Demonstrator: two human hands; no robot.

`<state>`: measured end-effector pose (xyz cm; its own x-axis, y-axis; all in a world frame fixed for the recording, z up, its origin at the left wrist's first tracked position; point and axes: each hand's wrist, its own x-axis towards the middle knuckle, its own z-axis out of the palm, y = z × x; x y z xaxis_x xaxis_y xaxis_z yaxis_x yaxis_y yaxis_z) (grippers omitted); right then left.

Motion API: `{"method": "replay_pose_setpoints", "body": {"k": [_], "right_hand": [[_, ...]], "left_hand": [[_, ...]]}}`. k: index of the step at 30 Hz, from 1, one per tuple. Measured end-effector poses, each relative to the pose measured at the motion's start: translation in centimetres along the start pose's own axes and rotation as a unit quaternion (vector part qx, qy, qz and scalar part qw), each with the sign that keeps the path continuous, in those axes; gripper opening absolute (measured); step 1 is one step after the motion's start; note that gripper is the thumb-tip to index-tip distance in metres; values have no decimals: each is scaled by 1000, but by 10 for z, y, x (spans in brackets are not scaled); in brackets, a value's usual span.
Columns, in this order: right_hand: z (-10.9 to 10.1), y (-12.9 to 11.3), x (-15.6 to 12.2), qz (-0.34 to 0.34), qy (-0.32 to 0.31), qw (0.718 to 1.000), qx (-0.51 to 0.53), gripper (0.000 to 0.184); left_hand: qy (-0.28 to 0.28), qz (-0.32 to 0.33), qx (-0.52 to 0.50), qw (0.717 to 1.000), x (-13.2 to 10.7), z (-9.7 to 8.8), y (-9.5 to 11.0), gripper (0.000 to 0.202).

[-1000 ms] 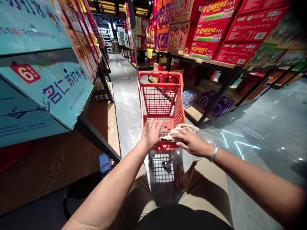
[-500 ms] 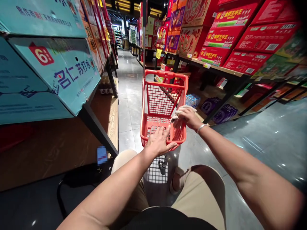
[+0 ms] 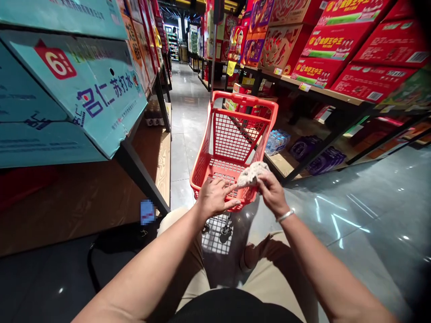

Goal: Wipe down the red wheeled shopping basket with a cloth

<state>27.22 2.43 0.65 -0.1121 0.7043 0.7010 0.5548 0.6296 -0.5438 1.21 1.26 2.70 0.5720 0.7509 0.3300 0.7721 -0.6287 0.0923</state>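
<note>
A small red plastic shopping cart [image 3: 235,139] stands on the aisle floor just in front of my knees. My left hand [image 3: 213,197] rests on the cart's near rim, its fingers wrapped over the edge and pointing right. My right hand [image 3: 271,190] is closed on a crumpled beige cloth [image 3: 251,174], pressing it against the cart's near right corner. A silver bracelet [image 3: 285,216] sits on my right wrist.
Teal cartons [image 3: 84,94] jut out from a black-framed shelf on the left, above a wooden lower board [image 3: 158,166]. Red boxes [image 3: 336,49] fill the right shelves, with bottled water packs [image 3: 278,141] below. Glossy grey floor [image 3: 353,197] runs down the aisle.
The cart has turned and drifted right. My right hand pulled the cloth back from the right rim to the near corner. My left hand stayed on the near rim.
</note>
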Motion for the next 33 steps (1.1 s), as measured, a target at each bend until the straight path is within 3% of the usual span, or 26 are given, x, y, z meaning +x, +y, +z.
{"method": "replay_pose_setpoints", "body": {"k": [4, 7, 10, 12, 15, 19, 22, 25, 29, 33], "right_hand": [[8, -43, -38, -97, -30, 995, -4, 15], [8, -42, -31, -148, -37, 988, -20, 20], [3, -17, -4, -183, -65, 980, -37, 19], [-1, 7, 22, -182, -83, 978, -56, 17], [-6, 47, 70, -159, -107, 978, -83, 22], [-11, 90, 127, -104, -134, 977, -129, 32], [-8, 99, 141, -64, -133, 976, -158, 34], [5, 83, 124, -44, -103, 980, -166, 33], [27, 33, 76, -46, -71, 986, -145, 29], [45, -15, 28, -68, -54, 993, -79, 19]], "left_hand": [[-33, 37, -4, 999, 3, -6, -2, 58], [-53, 26, 13, 998, 5, -7, 20, 47], [-43, -45, 8, 998, 4, -2, 41, 40], [-25, -62, -7, 998, 2, 2, 46, 52], [-12, -45, -30, 998, -2, 6, 40, 76], [21, -8, -59, 998, -6, 11, 28, 69], [66, 14, -71, 995, -8, 16, 19, 63], [95, 10, -80, 992, -7, 18, 6, 56], [78, -30, -64, 994, -4, 11, -7, 53], [73, -61, -38, 995, -5, 10, 4, 48]]}}
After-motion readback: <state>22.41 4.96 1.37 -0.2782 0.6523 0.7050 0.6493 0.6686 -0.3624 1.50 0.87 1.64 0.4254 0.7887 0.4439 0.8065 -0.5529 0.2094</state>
